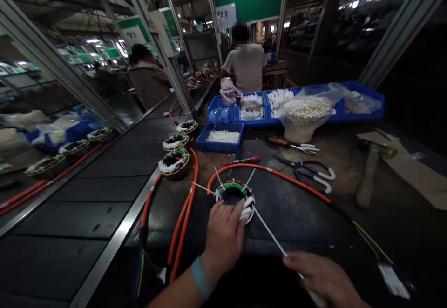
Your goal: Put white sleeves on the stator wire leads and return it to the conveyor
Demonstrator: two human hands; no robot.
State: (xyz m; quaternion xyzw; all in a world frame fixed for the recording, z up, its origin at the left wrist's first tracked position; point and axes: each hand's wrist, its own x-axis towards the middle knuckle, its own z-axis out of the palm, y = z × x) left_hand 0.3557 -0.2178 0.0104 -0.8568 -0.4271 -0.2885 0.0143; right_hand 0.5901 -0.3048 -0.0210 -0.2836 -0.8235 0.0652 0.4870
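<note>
A motor stator ring with a green inner board lies on the dark bench. My left hand, with a blue-green band at the wrist, grips the ring's near side, fingers bent over its rim by the white sleeves. Several thin white ties stick out from the far and left rim. From the right rim one white cable tie runs straight down to my right hand, which is closed on its end. Something pale shows under that hand; I cannot make out what. An orange cable curves behind the ring.
Left of the ring, several stators with orange leads stand beside a conveyor. Behind are a blue tray of white pieces, blue bins and a bagged tub. Scissors and a hammer lie right. Two people sit beyond.
</note>
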